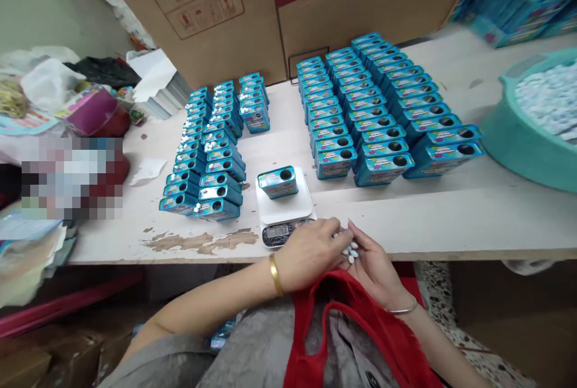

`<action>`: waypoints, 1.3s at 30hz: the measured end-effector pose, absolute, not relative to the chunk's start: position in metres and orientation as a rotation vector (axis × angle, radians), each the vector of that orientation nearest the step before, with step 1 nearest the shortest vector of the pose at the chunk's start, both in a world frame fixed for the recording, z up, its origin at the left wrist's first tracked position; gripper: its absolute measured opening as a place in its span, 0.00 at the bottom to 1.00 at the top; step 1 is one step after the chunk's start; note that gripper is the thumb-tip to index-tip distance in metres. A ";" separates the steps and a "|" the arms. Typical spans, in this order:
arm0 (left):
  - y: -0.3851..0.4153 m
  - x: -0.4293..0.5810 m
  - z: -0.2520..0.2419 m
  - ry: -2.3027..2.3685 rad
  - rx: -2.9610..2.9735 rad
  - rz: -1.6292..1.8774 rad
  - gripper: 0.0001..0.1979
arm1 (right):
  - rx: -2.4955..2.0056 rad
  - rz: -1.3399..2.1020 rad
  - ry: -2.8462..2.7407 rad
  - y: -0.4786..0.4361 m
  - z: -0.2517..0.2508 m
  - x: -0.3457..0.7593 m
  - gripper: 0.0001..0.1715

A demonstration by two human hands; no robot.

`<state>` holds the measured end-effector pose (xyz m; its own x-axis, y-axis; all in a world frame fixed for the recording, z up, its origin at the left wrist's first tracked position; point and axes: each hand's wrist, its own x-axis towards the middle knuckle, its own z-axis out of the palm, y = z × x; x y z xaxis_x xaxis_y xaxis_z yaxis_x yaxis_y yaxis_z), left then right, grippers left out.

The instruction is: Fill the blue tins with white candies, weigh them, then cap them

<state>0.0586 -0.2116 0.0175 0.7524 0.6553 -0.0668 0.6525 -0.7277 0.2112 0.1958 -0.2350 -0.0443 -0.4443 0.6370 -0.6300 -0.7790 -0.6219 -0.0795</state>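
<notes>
Hands, bare, over the table's front edge: left hand (309,254) half closed, fingers curled toward the right hand (375,269), whether holding anything unclear; right hand cupped, partly open, cradling a few white mints (349,252). One teal mint tin (277,182) on a digital scale (283,207), round opening uppermost, apparently placed for weighing. Further tins (383,117) in tight ranks, openings up, seemingly for orderly handling. Teal basin (527,153) of mints at right. Worn painted table (406,219), surface flaking; cardboard cartons (198,3) behind.
</notes>
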 end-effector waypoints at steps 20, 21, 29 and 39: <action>-0.229 0.061 -0.023 1.217 2.659 0.141 0.09 | -0.941 2.073 0.207 -0.241 -0.058 0.185 0.10; -0.227 0.059 -0.022 1.225 2.661 0.143 0.09 | -0.917 2.089 0.213 -0.238 -0.053 0.183 0.11; -0.195 0.036 -0.002 1.190 2.544 0.389 0.06 | -0.676 2.057 0.206 -0.204 -0.017 0.163 0.10; -0.150 0.001 0.035 1.319 2.302 0.897 0.06 | -0.620 1.977 0.233 -0.175 0.008 0.143 0.15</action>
